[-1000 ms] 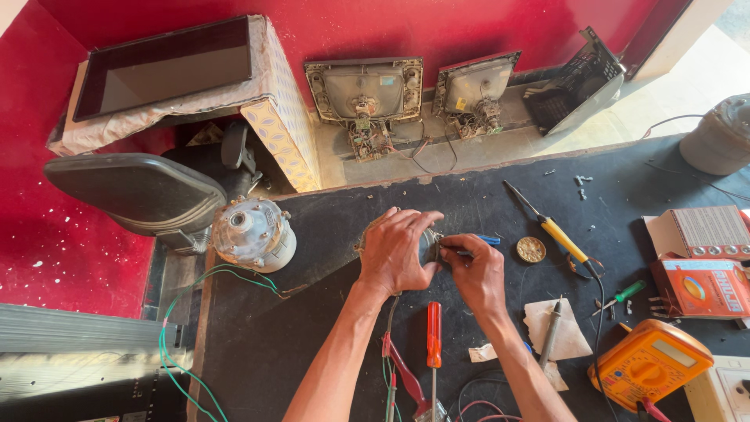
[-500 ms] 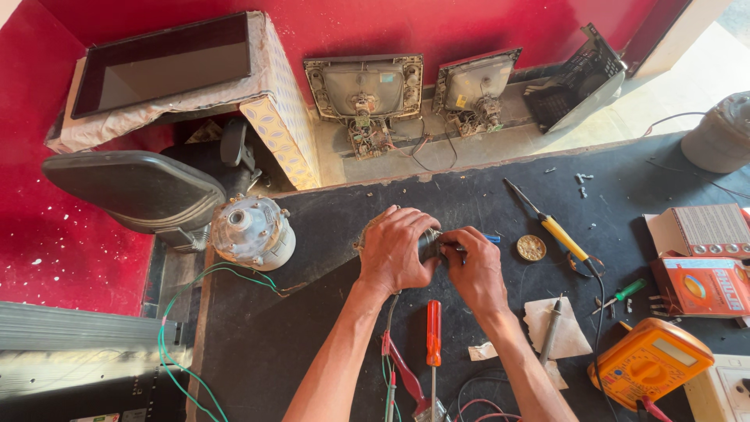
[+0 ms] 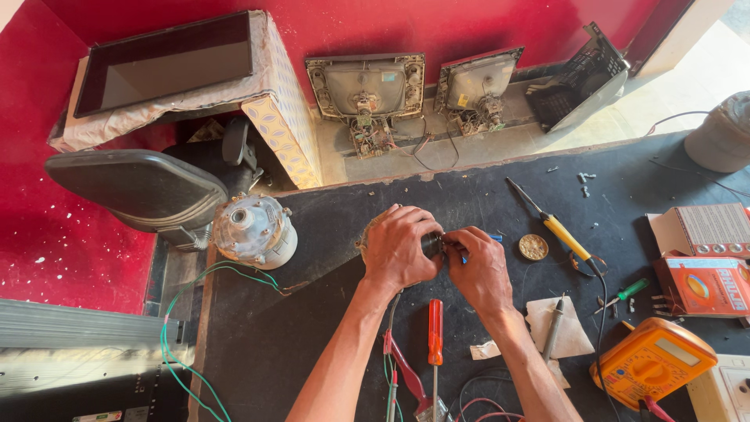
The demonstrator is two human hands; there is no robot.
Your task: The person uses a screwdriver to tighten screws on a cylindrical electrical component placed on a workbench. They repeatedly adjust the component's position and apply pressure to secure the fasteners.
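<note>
Dark cylinder (image 3: pixel 431 244) sideways between both hands

Qty: 2 bare picture-tube TV chassis (image 3: pixel 366 87) (image 3: pixel 476 84); 1 orange multimeter (image 3: pixel 652 362); 1 red-handled screwdriver (image 3: pixel 435 332); 1 yellow-handled soldering iron (image 3: pixel 556 227); 1 grey motor (image 3: pixel 254 230).

Left hand (image 3: pixel 397 250), right hand (image 3: pixel 480 266) grip small dark part (image 3: pixel 431 244) (mostly hidden).

On the dark workbench top (image 3: pixel 297 344), the left hand (image 3: pixel 397 250) and right hand (image 3: pixel 480 270) meet at centre. Round grey metal motor housing (image 3: pixel 254 230) — left; yellow-handled soldering iron (image 3: pixel 551 223) — right; red-handled screwdriver (image 3: pixel 435 332) lies nearer, between the forearms.
</note>
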